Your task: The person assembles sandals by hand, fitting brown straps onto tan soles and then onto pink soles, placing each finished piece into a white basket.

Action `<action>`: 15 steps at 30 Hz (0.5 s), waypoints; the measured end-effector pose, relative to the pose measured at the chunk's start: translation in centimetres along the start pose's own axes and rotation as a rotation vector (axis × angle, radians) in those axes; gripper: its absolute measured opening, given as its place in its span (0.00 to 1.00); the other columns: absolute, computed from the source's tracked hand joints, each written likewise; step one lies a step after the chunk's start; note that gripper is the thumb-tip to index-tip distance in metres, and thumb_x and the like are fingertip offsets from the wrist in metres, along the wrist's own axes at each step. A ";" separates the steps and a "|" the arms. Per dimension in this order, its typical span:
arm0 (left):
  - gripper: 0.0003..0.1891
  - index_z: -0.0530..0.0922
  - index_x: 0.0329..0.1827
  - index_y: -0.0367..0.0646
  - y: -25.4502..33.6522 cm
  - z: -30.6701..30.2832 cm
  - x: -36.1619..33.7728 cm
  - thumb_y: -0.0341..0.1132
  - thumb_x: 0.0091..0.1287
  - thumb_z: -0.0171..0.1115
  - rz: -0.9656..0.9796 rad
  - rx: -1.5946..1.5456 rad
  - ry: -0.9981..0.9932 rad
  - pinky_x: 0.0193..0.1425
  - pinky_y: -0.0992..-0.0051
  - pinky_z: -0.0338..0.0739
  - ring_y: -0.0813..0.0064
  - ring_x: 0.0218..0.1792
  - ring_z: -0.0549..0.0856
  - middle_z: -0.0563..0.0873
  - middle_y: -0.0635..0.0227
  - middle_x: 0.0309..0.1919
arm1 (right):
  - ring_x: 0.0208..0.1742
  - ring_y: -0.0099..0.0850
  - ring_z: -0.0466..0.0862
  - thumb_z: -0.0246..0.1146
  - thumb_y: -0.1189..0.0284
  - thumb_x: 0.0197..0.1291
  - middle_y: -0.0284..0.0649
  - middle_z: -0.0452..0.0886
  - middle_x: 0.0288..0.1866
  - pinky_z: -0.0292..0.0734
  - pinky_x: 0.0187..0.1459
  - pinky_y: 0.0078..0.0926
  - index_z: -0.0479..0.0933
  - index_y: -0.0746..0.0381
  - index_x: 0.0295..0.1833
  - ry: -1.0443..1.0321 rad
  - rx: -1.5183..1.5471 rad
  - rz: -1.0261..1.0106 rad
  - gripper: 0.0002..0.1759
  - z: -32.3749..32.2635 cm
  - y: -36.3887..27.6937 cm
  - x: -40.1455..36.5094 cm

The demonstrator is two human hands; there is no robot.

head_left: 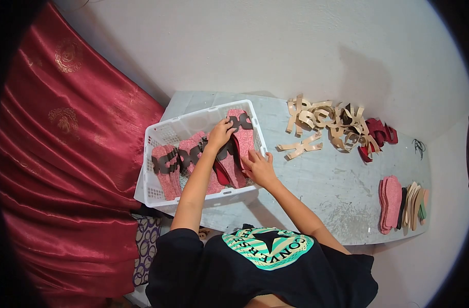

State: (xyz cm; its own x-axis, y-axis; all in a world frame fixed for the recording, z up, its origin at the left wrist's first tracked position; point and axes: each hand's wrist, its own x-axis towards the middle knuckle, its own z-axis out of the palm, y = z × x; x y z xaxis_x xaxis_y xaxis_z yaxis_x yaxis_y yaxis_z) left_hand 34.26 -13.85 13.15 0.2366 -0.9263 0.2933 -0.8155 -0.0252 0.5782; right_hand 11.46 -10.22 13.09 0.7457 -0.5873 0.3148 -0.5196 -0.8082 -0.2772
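A pink patterned sandal (246, 138) with a dark cut-out strap lies at the right end of a white plastic basket (203, 114). My left hand (221, 134) is closed on its left edge by the strap, fingers bent. Lower down, my right hand (259, 168) grips the sandal's right side near the end, its fingers partly curled. More pink sandals (167, 172) with dark straps stand in rows inside the basket, to the left of my hands. A red underside (222, 176) shows below my left wrist; my forearm covers part of the middle row.
The basket rests on a grey table (316, 190) against a white wall. Cream strap pieces (321, 118) are heaped at the back, beside dark red pieces (380, 132). Pink soles (390, 204) and other soles (412, 203) stand at the right end. A red curtain (75, 154) hangs left.
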 end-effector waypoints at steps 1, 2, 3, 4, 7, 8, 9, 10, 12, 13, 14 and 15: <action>0.15 0.81 0.45 0.39 -0.2 0.1 -0.1 0.39 0.60 0.61 0.030 0.005 0.003 0.55 0.67 0.73 0.57 0.52 0.79 0.77 0.58 0.55 | 0.59 0.32 0.72 0.68 0.60 0.47 0.38 0.68 0.61 0.55 0.56 0.53 0.72 0.49 0.56 -0.002 0.000 0.000 0.28 0.1 0.0 -0.1; 0.15 0.81 0.45 0.39 -0.3 0.3 -0.2 0.39 0.60 0.61 0.028 0.003 0.002 0.55 0.67 0.73 0.57 0.52 0.79 0.77 0.58 0.55 | 0.59 0.32 0.72 0.67 0.61 0.48 0.39 0.68 0.61 0.55 0.56 0.52 0.73 0.49 0.56 0.013 -0.007 -0.004 0.26 0.3 0.0 -0.2; 0.16 0.81 0.46 0.39 -0.2 0.3 -0.2 0.39 0.60 0.61 0.031 0.028 -0.003 0.55 0.67 0.73 0.58 0.52 0.79 0.77 0.58 0.55 | 0.59 0.32 0.72 0.66 0.61 0.48 0.39 0.68 0.62 0.56 0.55 0.52 0.74 0.49 0.55 0.029 -0.015 -0.007 0.25 0.4 -0.1 -0.2; 0.16 0.80 0.47 0.39 -0.1 0.3 -0.1 0.39 0.60 0.61 0.036 0.052 -0.007 0.55 0.67 0.73 0.58 0.52 0.79 0.77 0.58 0.56 | 0.59 0.32 0.72 0.66 0.61 0.48 0.39 0.68 0.62 0.56 0.55 0.52 0.74 0.49 0.55 0.029 -0.016 -0.006 0.25 0.4 0.0 -0.2; 0.17 0.80 0.49 0.39 0.2 0.2 -0.1 0.38 0.60 0.62 0.029 0.058 -0.014 0.55 0.67 0.73 0.57 0.53 0.78 0.76 0.58 0.56 | 0.58 0.32 0.72 0.66 0.62 0.48 0.39 0.68 0.63 0.56 0.55 0.52 0.74 0.48 0.55 0.005 -0.017 0.011 0.25 -0.1 -0.3 -0.2; 0.17 0.80 0.49 0.39 0.3 0.0 -0.2 0.38 0.60 0.62 0.029 0.059 -0.012 0.55 0.67 0.73 0.57 0.53 0.78 0.76 0.58 0.56 | 0.58 0.32 0.72 0.66 0.62 0.49 0.38 0.68 0.62 0.56 0.55 0.52 0.74 0.48 0.55 -0.014 -0.017 0.020 0.24 -0.3 -0.3 -0.3; 0.17 0.79 0.49 0.39 0.1 0.1 -0.3 0.38 0.59 0.62 0.039 0.035 0.000 0.56 0.67 0.73 0.57 0.53 0.78 0.76 0.57 0.56 | 0.58 0.32 0.72 0.66 0.62 0.49 0.38 0.68 0.62 0.56 0.55 0.51 0.75 0.48 0.54 -0.034 -0.017 0.030 0.24 -0.5 -0.4 -0.3; 0.17 0.79 0.49 0.39 -0.1 0.2 -0.4 0.38 0.59 0.62 0.050 0.010 0.011 0.56 0.66 0.73 0.57 0.53 0.78 0.76 0.56 0.56 | 0.58 0.32 0.72 0.66 0.62 0.49 0.38 0.68 0.62 0.56 0.55 0.51 0.75 0.48 0.54 -0.034 -0.018 0.032 0.24 -0.5 -0.3 -0.3; 0.18 0.79 0.50 0.38 -0.3 0.5 -0.4 0.37 0.59 0.63 0.053 -0.018 0.027 0.56 0.67 0.73 0.56 0.54 0.78 0.76 0.56 0.56 | 0.58 0.32 0.73 0.66 0.63 0.48 0.36 0.69 0.62 0.56 0.56 0.52 0.75 0.47 0.54 -0.053 0.001 0.038 0.23 -0.3 -0.1 -0.3; 0.18 0.79 0.50 0.38 -0.4 0.5 -0.4 0.37 0.58 0.64 0.056 -0.044 0.048 0.56 0.67 0.72 0.56 0.54 0.78 0.76 0.55 0.57 | 0.58 0.32 0.73 0.66 0.63 0.48 0.36 0.69 0.62 0.56 0.56 0.52 0.75 0.47 0.54 -0.053 0.000 0.039 0.23 0.0 -0.1 -0.5; 0.18 0.79 0.50 0.38 -0.4 0.6 -0.5 0.37 0.58 0.64 0.055 -0.044 0.050 0.56 0.67 0.72 0.56 0.54 0.78 0.76 0.55 0.57 | 0.59 0.33 0.72 0.66 0.63 0.48 0.36 0.69 0.62 0.55 0.57 0.53 0.75 0.47 0.54 -0.025 -0.007 0.036 0.23 0.3 -0.1 -0.6; 0.18 0.78 0.50 0.38 -0.1 0.5 -0.7 0.36 0.58 0.64 0.047 -0.050 0.061 0.56 0.67 0.72 0.56 0.54 0.78 0.76 0.55 0.57 | 0.60 0.33 0.71 0.66 0.63 0.48 0.36 0.70 0.61 0.54 0.58 0.54 0.75 0.47 0.54 0.004 -0.014 0.032 0.24 0.2 -0.2 -0.6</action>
State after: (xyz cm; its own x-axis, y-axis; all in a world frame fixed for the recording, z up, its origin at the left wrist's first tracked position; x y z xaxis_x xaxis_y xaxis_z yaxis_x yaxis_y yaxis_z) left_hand 33.92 -13.42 12.57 0.2317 -0.9015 0.3655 -0.7993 0.0378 0.5998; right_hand 11.22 -9.74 12.78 0.7270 -0.6129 0.3097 -0.5488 -0.7896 -0.2745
